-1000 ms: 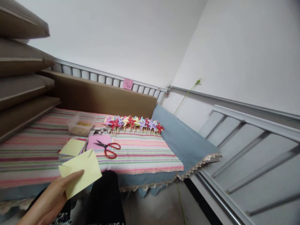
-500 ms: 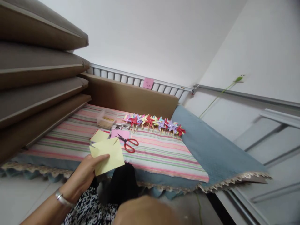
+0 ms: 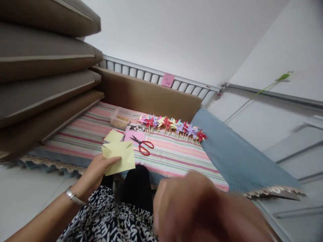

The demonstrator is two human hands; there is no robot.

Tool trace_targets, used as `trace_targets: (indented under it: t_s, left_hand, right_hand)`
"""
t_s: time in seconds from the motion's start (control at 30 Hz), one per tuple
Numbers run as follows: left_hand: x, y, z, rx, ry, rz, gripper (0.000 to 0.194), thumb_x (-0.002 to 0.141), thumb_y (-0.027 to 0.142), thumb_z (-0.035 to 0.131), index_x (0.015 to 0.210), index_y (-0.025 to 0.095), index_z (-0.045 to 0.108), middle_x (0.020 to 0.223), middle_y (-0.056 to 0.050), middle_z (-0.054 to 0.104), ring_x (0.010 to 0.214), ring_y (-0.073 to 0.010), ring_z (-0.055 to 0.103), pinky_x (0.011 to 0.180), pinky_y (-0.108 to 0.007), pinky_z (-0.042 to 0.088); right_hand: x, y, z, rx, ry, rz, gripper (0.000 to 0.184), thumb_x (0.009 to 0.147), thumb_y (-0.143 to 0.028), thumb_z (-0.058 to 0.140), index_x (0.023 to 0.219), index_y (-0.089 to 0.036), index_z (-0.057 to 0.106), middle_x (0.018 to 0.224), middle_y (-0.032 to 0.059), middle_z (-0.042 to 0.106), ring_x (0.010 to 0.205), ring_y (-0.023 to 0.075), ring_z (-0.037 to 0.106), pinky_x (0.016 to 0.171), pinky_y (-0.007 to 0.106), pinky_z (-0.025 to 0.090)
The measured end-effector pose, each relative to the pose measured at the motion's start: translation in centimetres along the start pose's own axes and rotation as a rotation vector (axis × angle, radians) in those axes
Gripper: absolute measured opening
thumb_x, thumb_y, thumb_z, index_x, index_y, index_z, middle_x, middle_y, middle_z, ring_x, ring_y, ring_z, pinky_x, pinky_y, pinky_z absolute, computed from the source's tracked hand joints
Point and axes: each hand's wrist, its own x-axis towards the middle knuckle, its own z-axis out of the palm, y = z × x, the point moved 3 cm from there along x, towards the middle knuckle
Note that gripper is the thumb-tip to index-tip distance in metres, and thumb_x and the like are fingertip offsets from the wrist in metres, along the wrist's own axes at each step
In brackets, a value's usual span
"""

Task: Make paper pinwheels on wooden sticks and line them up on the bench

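Note:
Between thumb and fingers, my left hand (image 3: 99,171) pinches a pale yellow paper square (image 3: 123,155) with slits cut in from its corners. My right hand (image 3: 191,201) looms large and smeared by motion close to the camera; its fingers cannot be made out, nor whether they hold anything. Just beyond the held paper lie red-handled scissors (image 3: 142,145), resting partly on a stack of pink paper (image 3: 129,134). Beside that is a pile of yellow paper (image 3: 114,135).
Several paper pinwheels (image 3: 166,123) on sticks lie in a row on the striped cloth (image 3: 176,158). A clear plastic box (image 3: 118,121) holds small yellowish pieces. Stacked brown cushions (image 3: 50,70) rise at the left, and a pink note (image 3: 168,80) hangs on the rail.
My right hand has come up much further into view at the lower right. My left hand still holds the yellow paper. The camera view has shifted a little.

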Motion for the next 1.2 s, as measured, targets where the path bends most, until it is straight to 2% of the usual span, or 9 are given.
trace_targets:
  t_s: [0.07,0.17,0.43,0.67,0.8,0.87,1.0,1.07,1.2]
  left_hand:
    - [0.0,0.0,0.3,0.05,-0.038,0.035,0.048,0.067,0.029,0.075,0.108,0.006,0.066,0.093,-0.013,0.076,0.084,-0.0277,0.069,0.079,-0.035,0.052]
    - [0.2,0.0,0.6,0.151,-0.076,0.074,0.041,0.068,0.033,0.073,0.102,0.01,0.07,0.092,-0.011,0.076,0.081,-0.026,0.069,0.076,-0.034,0.051]
    - [-0.1,-0.6,0.8,0.727,-0.17,0.356,0.015,0.076,0.026,0.059,0.079,0.017,0.07,0.079,-0.005,0.073,0.077,-0.0221,0.065,0.072,-0.03,0.047]
    - [-0.6,-0.3,1.0,1.074,-0.087,0.615,0.017,0.08,0.021,0.055,0.088,0.02,0.069,0.091,-0.009,0.071,0.087,-0.0244,0.063,0.082,-0.036,0.046]
    - [-1.4,0.4,-0.6,0.866,0.086,0.736,0.046,0.074,0.03,0.068,0.119,0.024,0.06,0.129,-0.011,0.059,0.121,-0.0301,0.049,0.104,-0.046,0.033]
    - [-1.8,0.0,-1.5,0.616,0.096,0.541,0.048,0.073,0.037,0.07,0.118,0.024,0.06,0.128,-0.011,0.06,0.121,-0.0311,0.049,0.104,-0.047,0.034]
    - [-2.3,-2.2,-1.1,-0.099,-0.167,-0.086,0.041,0.083,0.048,0.057,0.106,0.016,0.067,0.112,-0.016,0.068,0.105,-0.0309,0.062,0.09,-0.045,0.047]
    - [-2.3,-2.5,-0.3,-0.355,-0.225,-0.181,0.036,0.086,0.043,0.056,0.104,0.015,0.068,0.108,-0.014,0.07,0.101,-0.0272,0.064,0.087,-0.041,0.051]
    - [-1.4,-2.4,0.6,-0.529,-0.068,-0.136,0.023,0.083,0.019,0.063,0.105,0.015,0.067,0.097,-0.01,0.073,0.079,-0.0176,0.068,0.069,-0.028,0.056]
  right_hand:
    - [3.6,-2.3,-0.6,0.326,0.283,-0.258,0.017,0.088,-0.033,0.055,0.095,-0.028,0.069,0.07,-0.0005,0.064,0.061,0.0113,0.062,0.06,0.024,0.051]
    - [7.4,-3.0,0.5,0.459,0.283,-0.405,0.022,0.085,-0.017,0.056,0.101,-0.026,0.068,0.088,0.0006,0.066,0.063,0.0091,0.062,0.062,0.023,0.052]
    - [11.2,-0.5,3.1,0.089,0.213,-0.267,0.053,0.074,-0.006,0.064,0.123,-0.025,0.058,0.114,0.0057,0.06,0.069,0.011,0.06,0.068,0.027,0.05]
    - [13.3,1.7,4.7,-0.118,0.264,-0.25,0.016,0.076,-0.005,0.062,0.071,-0.02,0.067,0.072,-0.0002,0.063,0.072,0.0158,0.06,0.065,0.025,0.044]
    - [13.1,3.5,3.7,-0.001,0.514,-0.356,0.014,0.082,-0.009,0.058,0.077,-0.02,0.067,0.077,0.0022,0.063,0.075,0.016,0.061,0.065,0.024,0.047]
    - [12.7,4.1,3.6,0.024,0.648,-0.459,0.015,0.085,-0.01,0.055,0.081,-0.019,0.067,0.083,0.0051,0.064,0.082,0.0172,0.062,0.071,0.026,0.05]
    - [11.9,4.9,5.4,-0.054,0.717,-0.64,0.026,0.079,-0.002,0.051,0.091,-0.019,0.065,0.101,0.0099,0.064,0.096,0.0193,0.062,0.083,0.032,0.052]
    - [11.7,5.1,6.9,-0.098,0.669,-0.694,0.033,0.075,0.001,0.05,0.096,-0.02,0.064,0.109,0.011,0.062,0.101,0.02,0.062,0.084,0.033,0.053]
    - [11.4,5.7,8.9,-0.171,0.615,-0.742,0.033,0.075,0.0,0.051,0.098,-0.02,0.064,0.115,0.012,0.062,0.106,0.0214,0.061,0.087,0.034,0.054]
